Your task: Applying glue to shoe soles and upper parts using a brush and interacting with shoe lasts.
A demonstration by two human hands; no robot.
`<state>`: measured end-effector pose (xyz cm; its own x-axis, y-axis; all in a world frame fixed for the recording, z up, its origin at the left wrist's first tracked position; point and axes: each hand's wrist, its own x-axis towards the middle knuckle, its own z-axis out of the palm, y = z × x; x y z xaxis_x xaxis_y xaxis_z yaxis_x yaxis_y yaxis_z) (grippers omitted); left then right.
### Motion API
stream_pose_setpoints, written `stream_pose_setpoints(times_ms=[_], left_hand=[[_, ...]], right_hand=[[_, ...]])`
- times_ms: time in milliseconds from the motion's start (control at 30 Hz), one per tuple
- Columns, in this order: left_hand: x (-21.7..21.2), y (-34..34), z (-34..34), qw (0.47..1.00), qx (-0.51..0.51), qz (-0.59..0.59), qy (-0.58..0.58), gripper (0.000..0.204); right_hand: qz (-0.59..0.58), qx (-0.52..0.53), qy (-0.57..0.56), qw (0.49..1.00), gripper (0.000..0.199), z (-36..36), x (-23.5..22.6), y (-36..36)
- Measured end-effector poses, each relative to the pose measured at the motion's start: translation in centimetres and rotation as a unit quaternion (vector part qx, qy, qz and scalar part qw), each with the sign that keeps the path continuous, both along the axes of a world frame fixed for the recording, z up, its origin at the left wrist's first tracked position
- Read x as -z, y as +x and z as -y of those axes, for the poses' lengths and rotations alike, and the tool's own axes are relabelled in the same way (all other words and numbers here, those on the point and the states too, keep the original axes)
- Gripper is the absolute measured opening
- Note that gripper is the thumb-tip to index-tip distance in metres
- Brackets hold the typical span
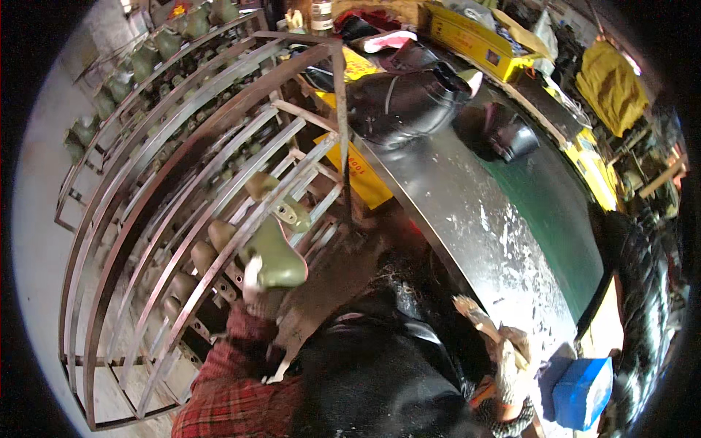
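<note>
On the left, my left arm in a red plaid sleeve (237, 365) reaches to a metal rack. My left hand (253, 281), blurred and bright at the fingers, is closed on a smooth green shoe last (277, 255) at the rack's near side. Beside it on the rack sit other lasts: an olive one (290, 215) with a holed metal plate, and several brown ones (204, 257). A small pale object (277, 374) shows beside my sleeve; I cannot make out what it is. My right hand is not in view.
The metal rack (343, 124) has rusty bars and several tiers of lasts. To the right runs a metal-topped bench (467, 212) with a shiny black leather piece (409, 102) and a black cup-like piece (507, 135). Wooden-handled tools (504, 358) and a blue box (582, 393) stand nearer.
</note>
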<state>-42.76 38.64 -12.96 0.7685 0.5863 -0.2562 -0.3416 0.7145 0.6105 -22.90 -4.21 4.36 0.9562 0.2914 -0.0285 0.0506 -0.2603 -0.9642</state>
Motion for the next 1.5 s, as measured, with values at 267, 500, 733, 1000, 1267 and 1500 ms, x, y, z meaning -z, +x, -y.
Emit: stream_pose_setpoints(times_ms=[267, 500, 733, 1000, 1267, 1500], left_hand=[[-6.4, -2.0, 10.2, 0.964, 0.207, -0.163, 0.039, 0.021], [-12.6, 9.7, 13.1, 0.874, 0.484, 0.028, 0.019, 0.046], [-14.7, 18.3, 22.4, 0.807, 0.566, 0.148, -0.075, 0.075], [-9.1, 14.8, 20.4, 0.84, 0.417, -0.182, -0.295, 0.058], [-4.1, 15.0, 18.6, 0.856, 0.39, -0.013, -0.339, 0.046], [-2.8, 14.2, 18.7, 0.853, 0.393, 0.06, -0.338, 0.039]], right_hand=[[0.133, 0.057, 0.02, 0.989, 0.023, 3.3, -4.3, 1.7], [0.52, 0.468, -0.295, 0.651, 0.029, 24.3, -8.4, 0.0], [0.211, 0.459, -0.348, 0.79, 0.022, 33.6, -5.5, 0.4], [0.296, 0.473, -0.185, 0.809, 0.021, 29.5, -8.1, -5.4], [0.393, -0.052, -0.086, 0.914, 0.023, 2.7, -2.6, 4.0], [0.093, 0.074, 0.021, 0.993, 0.022, 2.7, 0.2, 8.6]])
